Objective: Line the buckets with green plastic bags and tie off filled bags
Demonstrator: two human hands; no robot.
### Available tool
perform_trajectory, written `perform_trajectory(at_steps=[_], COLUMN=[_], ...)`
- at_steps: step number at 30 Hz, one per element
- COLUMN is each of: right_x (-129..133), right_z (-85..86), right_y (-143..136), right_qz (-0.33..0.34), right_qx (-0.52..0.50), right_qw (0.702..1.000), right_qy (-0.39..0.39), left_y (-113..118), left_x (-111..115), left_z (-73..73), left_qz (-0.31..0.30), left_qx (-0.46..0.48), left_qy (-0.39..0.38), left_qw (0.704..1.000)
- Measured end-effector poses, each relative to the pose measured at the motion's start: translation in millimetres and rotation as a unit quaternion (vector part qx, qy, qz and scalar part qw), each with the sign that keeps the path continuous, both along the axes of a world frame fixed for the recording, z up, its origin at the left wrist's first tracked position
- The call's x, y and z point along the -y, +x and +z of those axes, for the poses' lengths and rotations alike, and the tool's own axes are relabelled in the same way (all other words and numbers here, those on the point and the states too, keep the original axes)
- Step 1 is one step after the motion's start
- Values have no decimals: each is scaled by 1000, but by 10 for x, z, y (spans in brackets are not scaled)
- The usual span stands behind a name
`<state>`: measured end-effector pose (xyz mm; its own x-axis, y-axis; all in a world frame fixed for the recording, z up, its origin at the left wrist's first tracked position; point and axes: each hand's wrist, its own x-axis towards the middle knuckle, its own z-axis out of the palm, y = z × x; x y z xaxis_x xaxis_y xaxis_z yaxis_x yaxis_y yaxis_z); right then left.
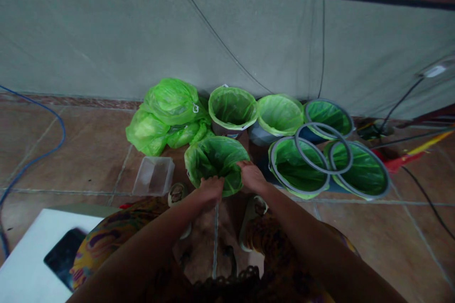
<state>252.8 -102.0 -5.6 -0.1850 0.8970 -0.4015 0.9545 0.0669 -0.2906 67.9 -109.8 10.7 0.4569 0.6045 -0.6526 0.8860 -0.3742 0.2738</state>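
Observation:
A green bin bag (209, 154) lines the bin that stands between my feet, its mouth spread wide and folded over the rim. My left hand (212, 188) grips the bag's near edge with curled fingers. On the right side of the same rim, my right hand (251, 176) has its fingers closed on the bag's edge. The bin itself is mostly hidden under the bag and my hands. Just behind it stand two more lined bins, a brown-grey one (227, 129) and a grey one (261, 133).
Filled green bags (170, 104) are heaped at the back left. A clear plastic container (153, 176) sits left of the bin. Lined bins with grey rims (300, 163) stand right, a loose grey ring (297, 144) across them. A phone (66, 255) lies on a white surface; a blue cable (63, 128) curves left.

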Motion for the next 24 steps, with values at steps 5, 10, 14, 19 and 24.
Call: perform_trajectory(at_steps=[5,10,14,19,24], right_x=[-59,-109,-95,-83,-109], right_z=[141,274,314,334,346], right_y=[-20,0,29,42,59], right_qz=[-27,-58,-53,-36,-36], right_qx=[-43,-51,-44,-48,-46], right_qw=[998,996,997,998,998], right_qy=[30,49,30,4,-5], left_y=[139,241,297,337,313], left_x=[-94,-85,-133,-165,-125], left_z=[-106,-395,-476,-434,-445], left_qz=[56,27,4,-28,-28], left_qx=[115,135,114,78,46], left_qy=[28,-7,-22,-29,-29], left_qw=[991,990,993,996,998])
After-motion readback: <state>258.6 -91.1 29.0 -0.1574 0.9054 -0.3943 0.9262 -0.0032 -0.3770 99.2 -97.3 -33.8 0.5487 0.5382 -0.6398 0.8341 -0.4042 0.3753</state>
